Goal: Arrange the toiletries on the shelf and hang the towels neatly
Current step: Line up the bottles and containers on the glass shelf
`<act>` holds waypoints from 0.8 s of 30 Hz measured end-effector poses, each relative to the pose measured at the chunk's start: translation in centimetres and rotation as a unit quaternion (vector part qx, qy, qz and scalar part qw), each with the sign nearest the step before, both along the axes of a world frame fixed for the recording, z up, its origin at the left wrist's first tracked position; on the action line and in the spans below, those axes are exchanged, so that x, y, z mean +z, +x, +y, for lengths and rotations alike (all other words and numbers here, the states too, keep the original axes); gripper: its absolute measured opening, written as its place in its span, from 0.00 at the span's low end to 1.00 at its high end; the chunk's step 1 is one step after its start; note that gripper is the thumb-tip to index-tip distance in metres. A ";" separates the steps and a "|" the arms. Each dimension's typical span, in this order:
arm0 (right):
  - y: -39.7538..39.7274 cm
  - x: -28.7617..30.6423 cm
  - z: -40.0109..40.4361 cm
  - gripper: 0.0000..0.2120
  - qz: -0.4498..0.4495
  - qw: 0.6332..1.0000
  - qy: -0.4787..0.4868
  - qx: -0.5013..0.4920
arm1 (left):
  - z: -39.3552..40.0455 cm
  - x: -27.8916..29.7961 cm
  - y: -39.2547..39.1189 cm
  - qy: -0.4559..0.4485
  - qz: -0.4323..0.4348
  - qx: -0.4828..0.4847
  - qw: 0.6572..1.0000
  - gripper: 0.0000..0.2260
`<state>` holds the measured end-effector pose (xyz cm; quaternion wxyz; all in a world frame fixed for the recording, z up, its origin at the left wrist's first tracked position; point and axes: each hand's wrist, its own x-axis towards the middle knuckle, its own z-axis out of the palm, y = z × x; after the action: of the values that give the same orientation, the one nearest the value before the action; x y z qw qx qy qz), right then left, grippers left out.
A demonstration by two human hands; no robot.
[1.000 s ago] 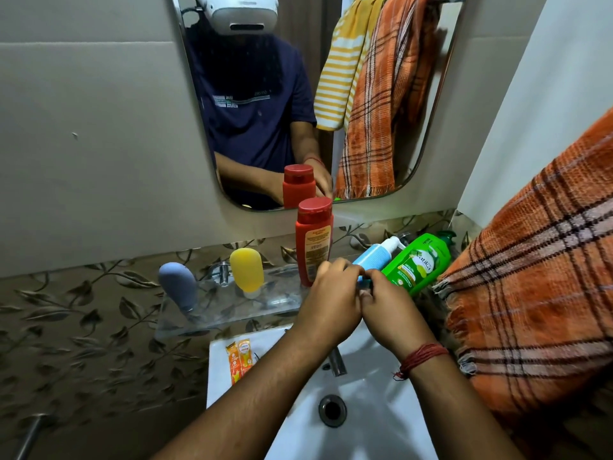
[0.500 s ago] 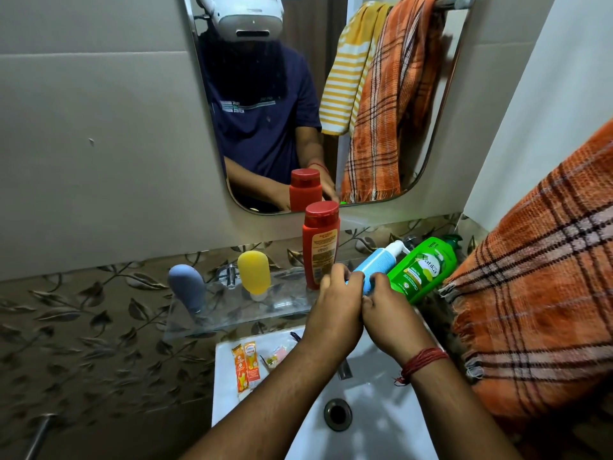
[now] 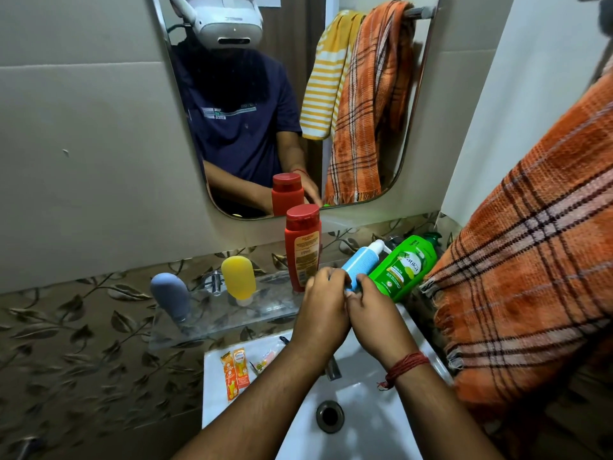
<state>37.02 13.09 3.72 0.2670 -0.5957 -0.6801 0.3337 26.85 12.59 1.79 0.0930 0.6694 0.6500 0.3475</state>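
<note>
A clear glass shelf (image 3: 212, 322) under the mirror carries a grey tube (image 3: 170, 298), a yellow tube (image 3: 238, 277) and an upright red bottle (image 3: 302, 247). My left hand (image 3: 323, 303) and my right hand (image 3: 376, 310) meet at the shelf's right end, both closed around the lower end of a tilted blue bottle with a white cap (image 3: 361, 263). A green Vatika pump bottle (image 3: 403, 268) leans just right of it. An orange plaid towel (image 3: 527, 277) hangs at the right.
A white sink (image 3: 361, 423) with a drain (image 3: 329, 416) lies below my arms. Orange sachets (image 3: 235, 368) and a small wrapped item (image 3: 265, 358) rest on its left rim. The mirror (image 3: 292, 104) reflects a yellow striped towel and an orange towel on a rail.
My hands have stayed together on the blue bottle and lifted it slightly up and toward the shelf. The view has shifted a little to the left.
</note>
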 end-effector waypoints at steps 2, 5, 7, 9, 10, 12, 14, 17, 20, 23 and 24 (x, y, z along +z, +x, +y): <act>0.2 -0.2 -0.4 0.20 0.051 0.998 0.020 -0.010 | -0.6 0.3 -0.2 0.043 -0.024 0.006 0.999 0.06; 0.3 -0.5 -0.5 0.21 0.172 0.984 0.033 -0.036 | -1.5 0.7 -0.2 0.130 -0.023 0.018 0.991 0.05; 0.4 -0.8 0.1 0.22 0.265 0.963 0.010 -0.055 | -2.1 0.8 0.0 0.159 -0.023 0.030 0.987 0.06; 0.5 -0.5 1.2 0.21 0.344 0.936 -0.032 -0.061 | -2.5 1.0 0.4 0.173 -0.031 0.039 0.984 0.10; 0.6 -0.1 1.7 0.20 0.369 0.927 -0.045 -0.055 | -2.6 1.0 0.7 0.177 -0.036 0.037 0.983 0.12; 1.3 0.9 2.7 0.15 0.362 0.931 -0.031 -0.032 | -2.5 1.1 1.2 0.172 -0.044 0.022 0.984 0.17; 2.4 1.7 3.7 0.13 0.328 0.945 -0.001 -0.011 | -2.0 1.1 1.7 0.144 -0.071 0.004 0.987 0.21; 4.0 2.2 5.4 0.21 0.182 0.980 0.072 0.029 | -1.4 1.5 2.2 0.072 -0.170 -0.023 0.983 0.30; 4.6 2.9 6.5 0.28 0.055 0.988 0.124 0.074 | -0.9 2.2 2.7 0.024 -0.213 -0.024 0.976 0.36; 4.6 3.4 7.3 0.31 0.016 0.989 0.120 0.080 | -0.2 2.9 3.1 -0.012 -0.233 -0.023 0.972 0.39; 4.6 3.4 7.6 0.31 0.007 0.990 0.116 0.075 | 0.1 3.0 3.1 -0.020 -0.231 -0.022 0.972 0.39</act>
<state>41.59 20.68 7.12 0.3130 -0.5058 -0.7549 0.2762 29.99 12.71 4.76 0.2617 0.5829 0.6031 0.4774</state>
